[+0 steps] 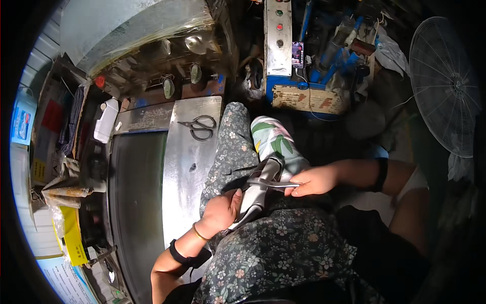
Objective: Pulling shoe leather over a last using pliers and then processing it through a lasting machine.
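Note:
A light grey, shoe-shaped piece (251, 198) with a dark opening rests across my lap, tilted, its upper end against my knee. My left hand (220, 212) is closed on its near left side, with the thumb up along the edge. A silver metal hand tool (276, 184) is gripped in my right hand (315, 181). Its head lies over the middle of the piece, seemingly touching it. The tool's exact kind is hard to make out. Under the work are my dark floral clothes and a white cloth with green leaves (273, 136).
Black-handled scissors (202, 127) lie on a metal table (183, 162) to my left, beside a dark belt-like surface (137, 187). A machine with a button panel (279, 40) stands ahead. A large fan (448, 83) is at right; a white bottle (106, 120) is at left.

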`<state>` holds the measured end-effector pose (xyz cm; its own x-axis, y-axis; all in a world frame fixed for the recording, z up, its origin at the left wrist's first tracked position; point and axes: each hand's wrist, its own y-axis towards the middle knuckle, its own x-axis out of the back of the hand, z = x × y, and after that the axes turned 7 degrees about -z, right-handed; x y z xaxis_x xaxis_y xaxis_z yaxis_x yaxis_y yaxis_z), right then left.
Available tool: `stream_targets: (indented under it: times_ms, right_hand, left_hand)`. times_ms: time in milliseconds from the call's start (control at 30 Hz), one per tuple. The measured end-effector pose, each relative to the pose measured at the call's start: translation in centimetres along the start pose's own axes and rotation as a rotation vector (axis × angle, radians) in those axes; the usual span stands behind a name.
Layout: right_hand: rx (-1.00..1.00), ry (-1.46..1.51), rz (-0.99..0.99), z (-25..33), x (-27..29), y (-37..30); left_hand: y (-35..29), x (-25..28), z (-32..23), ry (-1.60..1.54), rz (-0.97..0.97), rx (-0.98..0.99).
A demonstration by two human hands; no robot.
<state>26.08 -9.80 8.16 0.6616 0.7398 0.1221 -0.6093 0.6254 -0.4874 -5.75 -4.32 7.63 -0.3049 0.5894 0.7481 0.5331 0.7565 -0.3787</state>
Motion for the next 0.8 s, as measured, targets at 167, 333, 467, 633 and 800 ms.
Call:
stream_targets:
  times_ms: [167,333,467,633,800]
  right_hand:
    - [-0.141,0.098,0.261,2.0,1.9,2.3]
    - [-0.213,-0.026,0.36,1.2,2.1,4.7]
    - [0.08,-0.446,-0.008,-1.4,-0.6,5.7]
    - [0.202,-0.336,-0.203,-5.1,-2.7,5.7]
    - [0.158,-0.422,-0.286,-7.0,-3.9,5.3]
  left_hand:
    - [-1.3,-1.0,1.2,-0.43,0.121,0.226]
    - [-2.4,-2.8,1.6,-0.604,0.001,0.089]
    - [-1.4,-2.3,2.3,-0.386,-0.052,0.015]
    - [0.8,-2.1,3.8,-0.366,0.059,0.063]
    - [1.8,-2.1,3.9,-0.537,0.191,-0.014]
